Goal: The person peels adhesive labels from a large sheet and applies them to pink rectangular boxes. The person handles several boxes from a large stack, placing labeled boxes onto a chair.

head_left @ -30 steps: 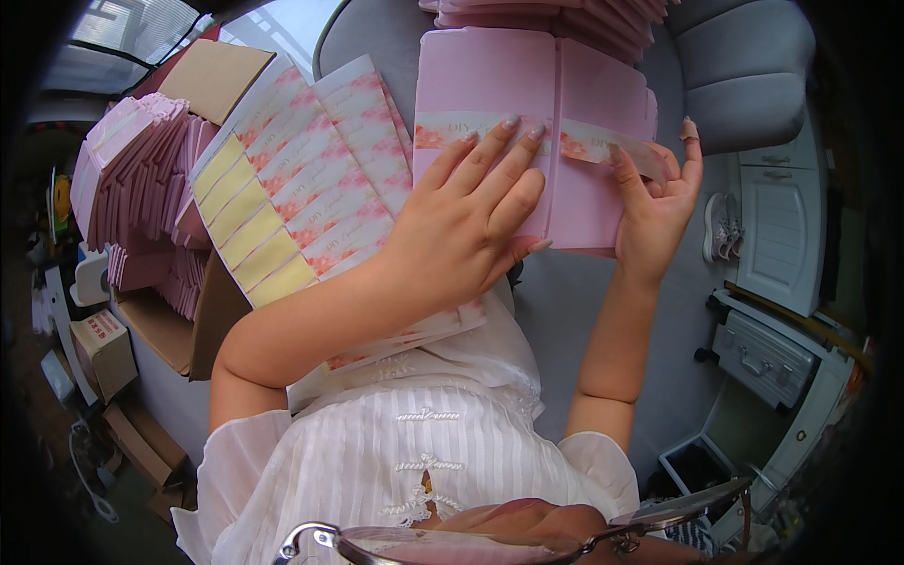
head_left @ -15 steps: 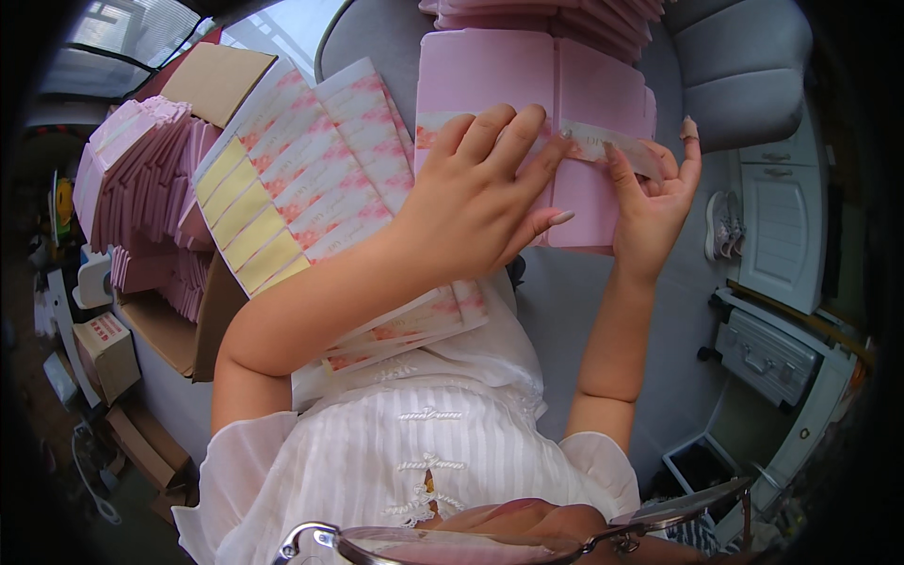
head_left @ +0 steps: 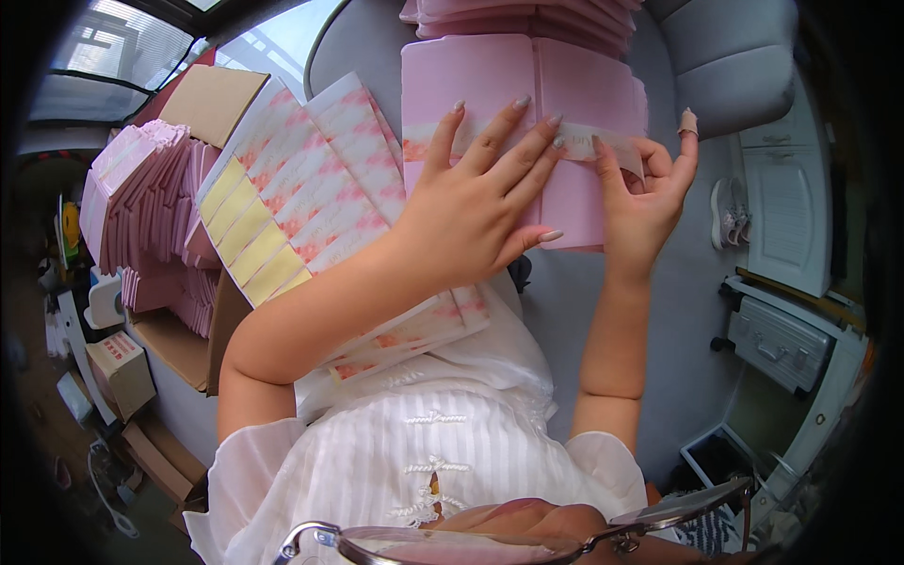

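A flat pink folded-card box [head_left: 471, 80] lies in front of me, with a seam running down its middle. Across it runs a pale floral sticker strip [head_left: 582, 146]. My left hand [head_left: 485, 179] lies spread over the strip and the card, fingers apart, pressing near the seam. My right hand [head_left: 648, 193] pinches the strip's right end between thumb and fingers, holding that end a little off the card. One right fingertip wears a tan wrap. Sheets of the same floral stickers [head_left: 320, 160] lie under my left forearm, with bare yellow backing [head_left: 250, 226] where strips are gone.
More pink flat boxes [head_left: 527, 17] are stacked beyond the card. At the left, a cardboard carton [head_left: 174, 344] holds many pink pieces [head_left: 141, 188]. A grey cushioned seat [head_left: 725, 56] stands at the far right, near a white cabinet [head_left: 789, 207] and a silver case [head_left: 777, 344].
My left fingers have spread out and flattened along the strip toward the right. The right hand still pinches the strip's end. The view has shifted slightly.
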`<action>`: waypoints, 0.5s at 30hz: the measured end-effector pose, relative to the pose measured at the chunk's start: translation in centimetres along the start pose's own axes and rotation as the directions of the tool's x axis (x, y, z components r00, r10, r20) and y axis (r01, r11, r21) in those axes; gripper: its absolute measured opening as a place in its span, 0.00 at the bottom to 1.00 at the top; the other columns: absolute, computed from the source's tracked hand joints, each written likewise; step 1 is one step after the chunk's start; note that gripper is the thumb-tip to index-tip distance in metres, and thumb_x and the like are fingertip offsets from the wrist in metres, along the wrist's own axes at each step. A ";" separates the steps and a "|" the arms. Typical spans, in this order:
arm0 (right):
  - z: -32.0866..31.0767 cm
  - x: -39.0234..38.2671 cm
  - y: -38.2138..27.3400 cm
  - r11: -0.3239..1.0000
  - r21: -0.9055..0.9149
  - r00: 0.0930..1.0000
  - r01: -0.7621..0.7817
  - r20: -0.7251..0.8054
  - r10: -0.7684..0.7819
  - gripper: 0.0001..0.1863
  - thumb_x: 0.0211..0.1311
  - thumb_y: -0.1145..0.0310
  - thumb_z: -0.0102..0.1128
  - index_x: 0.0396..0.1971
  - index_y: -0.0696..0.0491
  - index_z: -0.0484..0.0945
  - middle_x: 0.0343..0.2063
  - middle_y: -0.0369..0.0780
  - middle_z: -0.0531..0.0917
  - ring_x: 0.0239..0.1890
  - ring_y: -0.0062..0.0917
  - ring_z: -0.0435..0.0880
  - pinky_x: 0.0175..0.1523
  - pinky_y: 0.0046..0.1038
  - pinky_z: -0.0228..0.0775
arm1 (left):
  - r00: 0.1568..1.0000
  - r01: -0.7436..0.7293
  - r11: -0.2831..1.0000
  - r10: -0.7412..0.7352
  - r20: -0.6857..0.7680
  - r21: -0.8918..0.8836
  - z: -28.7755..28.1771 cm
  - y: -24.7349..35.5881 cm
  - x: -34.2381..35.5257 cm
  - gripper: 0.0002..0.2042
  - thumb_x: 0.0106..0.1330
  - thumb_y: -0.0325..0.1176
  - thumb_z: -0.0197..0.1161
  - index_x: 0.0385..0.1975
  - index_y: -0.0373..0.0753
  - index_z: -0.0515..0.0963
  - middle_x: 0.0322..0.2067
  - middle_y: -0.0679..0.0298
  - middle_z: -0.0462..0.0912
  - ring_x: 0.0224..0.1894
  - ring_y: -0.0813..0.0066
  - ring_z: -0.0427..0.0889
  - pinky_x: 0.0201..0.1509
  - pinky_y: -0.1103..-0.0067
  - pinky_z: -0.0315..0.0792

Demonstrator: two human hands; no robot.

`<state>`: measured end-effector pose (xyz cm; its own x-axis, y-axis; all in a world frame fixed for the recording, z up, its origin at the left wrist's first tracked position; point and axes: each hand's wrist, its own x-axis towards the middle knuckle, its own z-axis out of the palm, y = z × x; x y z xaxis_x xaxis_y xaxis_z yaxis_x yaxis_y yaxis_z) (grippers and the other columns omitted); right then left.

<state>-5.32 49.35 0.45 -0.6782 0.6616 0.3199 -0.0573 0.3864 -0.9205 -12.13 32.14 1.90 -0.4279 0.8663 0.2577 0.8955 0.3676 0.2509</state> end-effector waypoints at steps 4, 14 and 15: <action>1.1 -0.6 -0.8 0.902 -0.393 0.978 0.181 -0.024 -0.207 0.51 0.48 0.73 0.72 0.67 0.62 0.45 0.31 0.43 0.78 0.32 0.27 0.80 0.41 0.25 0.76 | 1.000 -0.003 0.999 0.002 0.015 0.048 0.2 -0.1 -0.1 0.31 0.64 0.53 0.50 0.62 0.38 0.65 0.67 0.60 0.59 0.70 0.56 0.53 0.69 0.55 0.43; 0.9 0.1 -0.5 0.609 -0.792 0.983 0.047 -0.070 -0.167 0.59 0.46 0.40 0.68 0.66 0.62 0.47 0.38 0.52 0.78 0.36 0.43 0.81 0.40 0.37 0.75 | 1.000 -0.012 0.996 0.011 0.012 0.090 0.3 -0.1 0.0 0.31 0.64 0.53 0.50 0.61 0.38 0.66 0.66 0.60 0.60 0.70 0.56 0.54 0.69 0.55 0.46; 0.5 0.3 0.1 0.593 -0.805 0.991 -0.001 -0.079 -0.106 0.59 0.46 0.37 0.65 0.66 0.62 0.47 0.39 0.52 0.78 0.36 0.44 0.81 0.40 0.38 0.75 | 1.000 -0.011 0.996 0.010 0.013 0.089 0.3 0.0 0.0 0.30 0.64 0.53 0.50 0.61 0.38 0.66 0.66 0.60 0.60 0.70 0.56 0.54 0.69 0.55 0.46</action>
<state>-5.89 49.27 0.39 -0.6083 0.6656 0.4324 0.5563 0.7461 -0.3659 -12.13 32.25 1.60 -0.4176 0.8740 0.2484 0.9074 0.3869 0.1640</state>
